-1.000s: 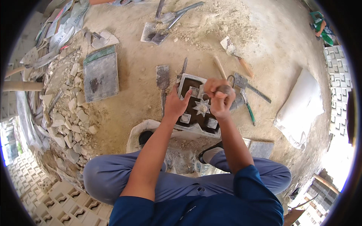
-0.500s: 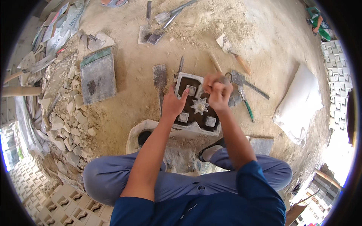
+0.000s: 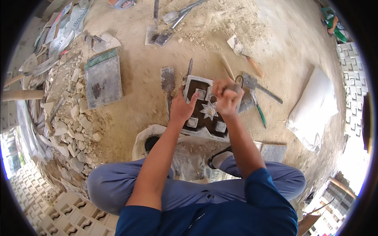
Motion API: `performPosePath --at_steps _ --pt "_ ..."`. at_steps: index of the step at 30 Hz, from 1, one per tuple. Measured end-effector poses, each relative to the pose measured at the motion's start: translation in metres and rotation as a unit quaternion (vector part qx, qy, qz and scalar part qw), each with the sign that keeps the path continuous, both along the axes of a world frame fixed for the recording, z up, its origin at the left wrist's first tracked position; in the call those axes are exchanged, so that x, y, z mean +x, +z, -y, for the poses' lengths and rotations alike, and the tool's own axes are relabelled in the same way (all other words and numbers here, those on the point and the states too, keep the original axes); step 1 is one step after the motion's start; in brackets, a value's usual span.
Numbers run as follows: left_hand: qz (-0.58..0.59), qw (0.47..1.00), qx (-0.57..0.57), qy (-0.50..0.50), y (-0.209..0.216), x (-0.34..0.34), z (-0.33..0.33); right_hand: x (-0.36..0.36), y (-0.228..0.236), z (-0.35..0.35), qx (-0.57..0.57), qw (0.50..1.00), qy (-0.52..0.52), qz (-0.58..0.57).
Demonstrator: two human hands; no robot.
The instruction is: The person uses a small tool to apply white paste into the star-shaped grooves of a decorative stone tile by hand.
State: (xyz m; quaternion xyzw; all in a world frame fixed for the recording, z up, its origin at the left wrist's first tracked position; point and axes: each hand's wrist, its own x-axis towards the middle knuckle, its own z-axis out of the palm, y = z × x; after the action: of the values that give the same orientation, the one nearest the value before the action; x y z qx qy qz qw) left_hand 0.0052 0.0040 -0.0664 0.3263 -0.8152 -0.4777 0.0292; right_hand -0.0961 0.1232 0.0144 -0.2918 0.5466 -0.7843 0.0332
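Note:
A grey square mould (image 3: 200, 78) stands in front of me, its dark recess holding a raised star (image 3: 209, 111) in the middle. Small square blocks rise around the star, among them a lower-left block (image 3: 192, 122) and a lower-right block (image 3: 221, 126). My left hand (image 3: 182, 108) grips the mould's left side, fingers over the outer edge, thumb against the upper-left block (image 3: 200, 94). Over the upper-right corner, my right hand (image 3: 227, 96) is closed in a fist. Motion blurs it; a brownish rounded thing shows at its top, its kind unclear.
A flat-bladed tool (image 3: 167, 78) lies left of the mould, a wooden-handled trowel (image 3: 254, 66) beyond it. At right are a green-handled tool (image 3: 261, 116) and white sack (image 3: 313, 110). Rubble (image 3: 76, 118) and a grey slab (image 3: 103, 82) lie left. Another person (image 3: 332, 25) is far right.
My right fist has shifted slightly and turned over the mould's upper-right corner. My left hand keeps its place on the mould. The whole view has shifted a little.

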Motion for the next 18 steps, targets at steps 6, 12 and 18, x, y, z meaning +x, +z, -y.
performPosePath --at_steps 6,12,18 --pt "-0.033 0.999 0.012 -0.002 -0.002 -0.011 0.007 -0.018 0.005 -0.006 0.157 0.981 0.109 -0.031" --pt "-0.037 0.999 0.002 0.001 -0.005 -0.004 0.001 -0.004 0.044 -0.017 0.060 0.994 0.074 0.049" --pt "-0.006 1.000 0.005 -0.006 -0.006 -0.005 0.004 -0.011 0.027 0.000 0.109 0.990 0.082 0.036"
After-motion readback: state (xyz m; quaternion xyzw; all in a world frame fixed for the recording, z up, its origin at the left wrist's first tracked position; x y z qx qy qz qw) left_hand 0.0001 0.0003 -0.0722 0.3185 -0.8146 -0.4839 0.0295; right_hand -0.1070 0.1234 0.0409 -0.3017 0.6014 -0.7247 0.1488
